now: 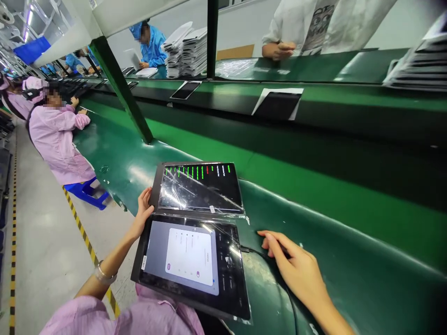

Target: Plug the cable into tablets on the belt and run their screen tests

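Two tablets lie side by side on a dark board (157, 186) at the bench's near edge. The upper tablet (200, 190), under creased clear film, has a black screen with green, white and red text lines. The lower tablet (228, 260) is lit, with a white pop-up window. My left hand (144, 211) holds the board's left edge beside the upper tablet, its fingers partly hidden. A black cable (260, 253) is plugged into the lower tablet's right side. Over this cable hovers my right hand (296, 263), index finger stretched out, other fingers loosely curled, apart from the tablets.
Beyond the green bench (349, 251) runs a belt (223, 100) carrying tablets on white sheets (260, 102). A green post (120, 88) rises from the bench. Paper-like stacks (186, 51) stand at the back. Co-workers sit at left (57, 135) and across the line (153, 44).
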Tool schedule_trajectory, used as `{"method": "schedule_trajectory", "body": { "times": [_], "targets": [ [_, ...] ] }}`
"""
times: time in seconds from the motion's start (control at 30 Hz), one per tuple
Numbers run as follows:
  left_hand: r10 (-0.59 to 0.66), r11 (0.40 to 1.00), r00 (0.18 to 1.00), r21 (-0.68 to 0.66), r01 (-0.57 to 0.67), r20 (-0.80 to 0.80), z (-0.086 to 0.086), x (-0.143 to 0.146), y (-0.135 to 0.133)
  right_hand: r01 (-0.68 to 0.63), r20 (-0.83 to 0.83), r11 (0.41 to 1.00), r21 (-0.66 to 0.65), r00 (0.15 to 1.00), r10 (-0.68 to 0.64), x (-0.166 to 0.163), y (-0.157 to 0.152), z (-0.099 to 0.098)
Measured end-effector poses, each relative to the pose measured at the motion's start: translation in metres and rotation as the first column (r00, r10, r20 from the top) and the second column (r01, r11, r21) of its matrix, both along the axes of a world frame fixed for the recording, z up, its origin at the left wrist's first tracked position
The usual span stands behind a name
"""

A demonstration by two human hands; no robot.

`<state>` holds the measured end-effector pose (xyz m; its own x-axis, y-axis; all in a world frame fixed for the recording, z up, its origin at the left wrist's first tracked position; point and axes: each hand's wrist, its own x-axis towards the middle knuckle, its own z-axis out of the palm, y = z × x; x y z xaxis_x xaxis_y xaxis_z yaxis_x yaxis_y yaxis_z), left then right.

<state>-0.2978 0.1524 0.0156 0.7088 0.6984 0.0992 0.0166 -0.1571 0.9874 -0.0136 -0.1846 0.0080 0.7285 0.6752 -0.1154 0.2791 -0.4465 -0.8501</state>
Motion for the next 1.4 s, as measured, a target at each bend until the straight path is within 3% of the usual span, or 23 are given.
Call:
{"method": "schedule_trajectory", "body": {
  "times": [0.13, 0.33, 0.43, 0.6, 0.73, 0.8, 0.87, 0.93, 1.0, 1.07, 1.13, 1.2, 1.23, 1.33, 1.37, 1.4],
  "targets": [
    [-0.039, 0.999, 0.998, 0.010, 0.040, -0.052, -0.003, -0.035, -0.023, -0.001, 0.000, 1.000, 0.013, 1.000, 0.001, 0.000, 0.000, -0.002],
    [-0.003, 0.994, 0.999, -0.108, -0.001, -0.033, -0.010, -0.072, -0.047, 0.009, -0.004, 1.000, 0.005, 1.000, -0.009, -0.001, 0.000, 0.000],
    [0.011, 0.994, 1.000, -0.113, -0.014, -0.020, -0.008, -0.075, -0.054, 0.002, -0.017, 1.000, -0.011, 1.000, -0.003, -0.002, 0.001, 0.002],
    [0.047, 0.998, 0.985, -0.026, -0.052, -0.167, 0.000, -0.068, -0.060, 0.011, -0.010, 1.000, -0.005, 1.000, -0.011, -0.002, 0.003, 0.002],
    [0.117, 0.989, 0.988, -0.079, -0.125, -0.101, 0.000, -0.068, -0.056, 0.021, -0.005, 1.000, 0.014, 1.000, -0.021, -0.003, 0.003, 0.001],
    [0.179, 0.982, 0.977, 0.072, -0.172, -0.113, 0.007, -0.069, -0.060, 0.030, 0.001, 0.999, 0.022, 1.000, -0.030, -0.003, 0.002, 0.001],
    [0.240, 0.903, 0.951, 0.404, -0.144, -0.196, 0.019, -0.068, -0.071, 0.032, 0.009, 0.999, 0.032, 0.999, -0.032, -0.004, 0.002, 0.001],
    [0.367, 0.720, 0.887, 0.690, -0.080, -0.281, 0.032, -0.066, -0.091, 0.028, 0.017, 0.999, 0.045, 0.999, -0.029, -0.005, 0.002, 0.002],
    [0.481, 0.586, 0.811, 0.810, -0.016, -0.333, 0.040, -0.063, -0.114, 0.018, 0.020, 0.998, 0.057, 1.000, -0.019, -0.006, 0.003, 0.001],
    [0.420, 0.593, 0.806, 0.798, 0.105, -0.417, 0.043, -0.059, -0.137, 0.004, 0.026, 0.998, 0.066, 1.000, -0.006, -0.006, 0.003, 0.000],
    [0.147, 0.604, 0.837, 0.718, 0.346, -0.527, 0.042, -0.053, -0.154, -0.010, 0.033, 0.997, 0.071, 0.999, 0.008, -0.005, 0.002, -0.001],
    [-0.064, 0.549, 0.820, 0.666, 0.505, -0.569, 0.042, -0.047, -0.163, -0.018, 0.039, 0.997, 0.077, 0.999, 0.015, -0.005, 0.002, -0.001],
    [-0.068, 0.551, 0.827, 0.670, 0.498, -0.559, 0.043, -0.044, -0.166, -0.019, 0.039, 0.997, 0.080, 0.999, 0.016, -0.005, 0.001, -0.001],
    [0.158, 0.624, 0.865, 0.727, 0.287, -0.477, 0.051, -0.032, -0.166, -0.021, 0.022, 0.996, 0.084, 1.000, 0.019, -0.005, 0.002, 0.000],
    [0.177, 0.621, 0.858, 0.731, 0.283, -0.482, 0.056, -0.028, -0.165, -0.021, 0.011, 0.996, 0.086, 1.000, 0.020, -0.006, 0.002, 0.000],
    [0.126, 0.597, 0.845, 0.720, 0.353, -0.519, 0.061, -0.023, -0.165, -0.022, -0.004, 0.996, 0.086, 1.000, 0.022, -0.006, 0.003, 0.001]
  ]
}}
